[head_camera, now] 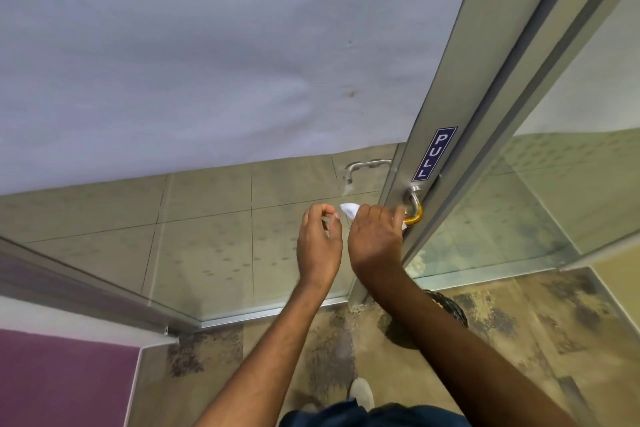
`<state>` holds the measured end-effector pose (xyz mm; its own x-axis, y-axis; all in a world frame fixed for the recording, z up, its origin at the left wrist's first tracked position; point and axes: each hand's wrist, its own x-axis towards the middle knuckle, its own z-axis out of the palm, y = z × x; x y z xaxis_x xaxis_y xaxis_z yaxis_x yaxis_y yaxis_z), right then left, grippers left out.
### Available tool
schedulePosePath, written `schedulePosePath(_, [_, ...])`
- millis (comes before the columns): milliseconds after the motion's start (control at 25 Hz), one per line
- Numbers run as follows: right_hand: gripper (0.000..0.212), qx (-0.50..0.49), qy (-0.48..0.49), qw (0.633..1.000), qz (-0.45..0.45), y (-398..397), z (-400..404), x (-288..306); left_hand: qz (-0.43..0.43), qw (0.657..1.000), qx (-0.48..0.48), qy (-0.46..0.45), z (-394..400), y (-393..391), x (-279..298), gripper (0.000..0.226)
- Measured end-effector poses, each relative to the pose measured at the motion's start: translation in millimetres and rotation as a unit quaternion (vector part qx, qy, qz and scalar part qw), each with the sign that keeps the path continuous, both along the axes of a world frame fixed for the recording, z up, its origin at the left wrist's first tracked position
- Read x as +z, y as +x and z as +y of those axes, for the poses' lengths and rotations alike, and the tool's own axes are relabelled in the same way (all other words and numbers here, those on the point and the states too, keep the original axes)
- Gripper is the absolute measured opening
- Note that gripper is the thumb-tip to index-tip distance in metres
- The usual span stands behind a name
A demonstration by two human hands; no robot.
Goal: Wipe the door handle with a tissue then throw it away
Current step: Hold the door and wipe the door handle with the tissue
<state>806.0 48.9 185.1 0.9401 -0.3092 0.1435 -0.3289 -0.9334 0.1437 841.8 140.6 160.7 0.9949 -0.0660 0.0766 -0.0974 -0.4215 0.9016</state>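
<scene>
Tissue (349, 208), white and crumpled, in right hand (375, 239) gripping curved metal handle (414, 206).

PULL sticker (434, 154): blue, upright on metal door frame (460, 55) | frosted film (207, 45): covers upper glass, far left | purple panel (62, 378): near left | dark round object (450, 308): on mottled floor (554, 340), near frame's base

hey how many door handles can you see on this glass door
2. One handle is on the near side of the metal door frame below the PULL sign, with the right hand pressing a tissue to it. The other handle shows through the glass, on the far side.
</scene>
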Motion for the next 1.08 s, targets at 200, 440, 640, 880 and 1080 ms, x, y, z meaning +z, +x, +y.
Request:
schedulePosePath(200, [0.011,-0.008,0.059,0.996,0.068,18,-4,14,-0.360,0.922,-0.062,0.129,13,12,51,0.021])
schedulePosePath(440, [0.021,-0.007,0.081,0.996,-0.021,18,-6,9,-0.528,0.814,-0.094,0.221,2,54,107,0.036])
schedulePosePath(640, [0.021,0.077,-0.012,0.970,-0.232,-10,-17,-36,-0.608,0.748,-0.058,0.259,-10,90,133,0.049])
schedulePosePath(880, [0.026,0.024,0.004,0.994,-0.111,20,-10,-11,-0.652,0.702,-0.013,0.285,-21,109,127,0.061])
schedulePosePath(1080, [0.017,0.031,0.028,0.999,-0.024,33,-16,-5,-0.654,0.697,0.000,0.294,-21,114,123,0.063])
